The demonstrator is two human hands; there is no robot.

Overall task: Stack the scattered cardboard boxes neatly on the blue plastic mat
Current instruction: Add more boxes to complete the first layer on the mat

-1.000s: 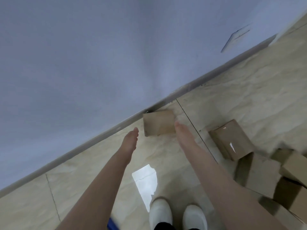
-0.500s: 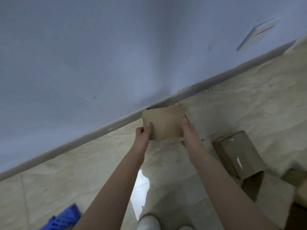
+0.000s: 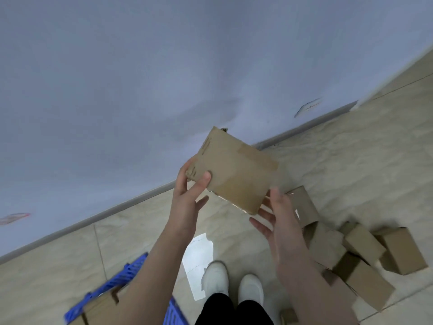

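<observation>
Two hands flank a mid-air cardboard box (image 3: pixel 236 174): the left hand (image 3: pixel 187 198) pinches its corner; the right hand (image 3: pixel 278 216) lies spread-fingered just beneath the opposite edge. Probably light and stiff; grip opposite edges.

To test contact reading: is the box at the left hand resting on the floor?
No: the box is held up clear of the floor, its corner pinched by the left hand.
</observation>
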